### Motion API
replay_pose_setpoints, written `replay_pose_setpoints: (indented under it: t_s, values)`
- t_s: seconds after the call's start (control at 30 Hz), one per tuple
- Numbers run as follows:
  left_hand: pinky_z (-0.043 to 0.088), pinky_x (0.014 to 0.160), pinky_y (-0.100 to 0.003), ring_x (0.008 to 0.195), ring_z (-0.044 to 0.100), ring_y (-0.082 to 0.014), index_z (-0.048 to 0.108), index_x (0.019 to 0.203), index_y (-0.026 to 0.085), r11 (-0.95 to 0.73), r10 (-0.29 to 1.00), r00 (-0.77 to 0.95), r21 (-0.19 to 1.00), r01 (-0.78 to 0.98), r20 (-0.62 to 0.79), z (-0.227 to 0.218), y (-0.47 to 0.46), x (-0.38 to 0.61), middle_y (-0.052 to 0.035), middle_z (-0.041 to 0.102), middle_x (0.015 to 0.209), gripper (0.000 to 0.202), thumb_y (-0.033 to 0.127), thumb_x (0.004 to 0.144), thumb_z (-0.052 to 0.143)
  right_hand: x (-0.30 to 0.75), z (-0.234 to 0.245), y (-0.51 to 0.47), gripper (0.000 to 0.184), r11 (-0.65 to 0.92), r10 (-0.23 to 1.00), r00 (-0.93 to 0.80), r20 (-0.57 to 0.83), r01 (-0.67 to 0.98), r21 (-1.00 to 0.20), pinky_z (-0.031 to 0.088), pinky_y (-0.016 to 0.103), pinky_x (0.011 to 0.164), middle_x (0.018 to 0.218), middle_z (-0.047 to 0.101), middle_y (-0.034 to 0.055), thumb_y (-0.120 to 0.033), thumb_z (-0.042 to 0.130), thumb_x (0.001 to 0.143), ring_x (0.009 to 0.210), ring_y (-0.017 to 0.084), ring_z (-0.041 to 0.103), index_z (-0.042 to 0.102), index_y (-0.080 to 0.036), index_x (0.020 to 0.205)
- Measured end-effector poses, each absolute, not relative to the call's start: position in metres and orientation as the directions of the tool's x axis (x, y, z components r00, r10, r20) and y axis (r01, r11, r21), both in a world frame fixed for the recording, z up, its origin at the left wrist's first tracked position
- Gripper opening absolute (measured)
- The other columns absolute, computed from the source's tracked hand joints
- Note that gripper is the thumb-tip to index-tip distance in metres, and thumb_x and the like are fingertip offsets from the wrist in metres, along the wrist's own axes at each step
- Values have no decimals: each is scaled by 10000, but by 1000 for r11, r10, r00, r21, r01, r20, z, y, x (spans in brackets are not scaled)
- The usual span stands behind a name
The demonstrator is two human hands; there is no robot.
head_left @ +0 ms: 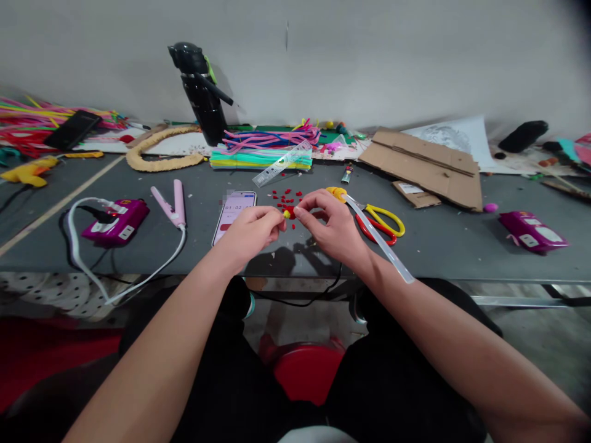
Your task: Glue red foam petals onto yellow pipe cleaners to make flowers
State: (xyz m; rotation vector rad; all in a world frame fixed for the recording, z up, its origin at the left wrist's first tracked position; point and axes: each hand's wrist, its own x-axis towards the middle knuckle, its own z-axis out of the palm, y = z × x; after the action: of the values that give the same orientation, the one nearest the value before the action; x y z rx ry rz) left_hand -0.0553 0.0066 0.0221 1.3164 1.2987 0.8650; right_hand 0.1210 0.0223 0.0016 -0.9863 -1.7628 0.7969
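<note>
In the middle of the table my left hand point(263, 229) pinches a small yellow ball point(287, 214) between thumb and fingertips. Right beside it, the thumb and forefinger of my right hand point(325, 221) close on a small red piece point(292, 210), which meets the yellow ball. Loose red bits point(287, 193) lie scattered just behind my fingertips. A yellow glue gun point(336, 192), partly hidden behind my right hand, has a long translucent glue stick point(383, 243) reaching past my wrist. Scissors with yellow and red handles point(388, 221) lie under the stick.
A phone point(231, 212) with a running timer lies by my left hand. Farther left are a pink mini iron point(175, 206) and a purple power strip point(117, 223). Pipe cleaners point(263, 160), a ruler point(284, 163), a black bottle point(203, 98) and cardboard point(425, 166) line the back.
</note>
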Motion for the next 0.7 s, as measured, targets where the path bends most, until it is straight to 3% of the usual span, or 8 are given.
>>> replay_pose_setpoints:
  t_s: [0.3,0.7]
  values:
    - [167,418,-204,415,248,-45,518,656,167,170,953,218,968,183,-209,25,7,-55,62,343,463,200,233,843,490,122,2,26,130,445,892,-196,407,226,-867,473,267,655,868,630,28,-301,661,873,775,135,601,637,-189,812]
    - [175,435,-201,448,260,-47,525,661,162,144,953,236,968,203,-191,27,4,-56,58,351,494,201,231,847,491,123,8,26,211,142,974,-189,128,65,-988,455,279,662,786,687,16,-358,742,768,717,124,599,657,-168,803]
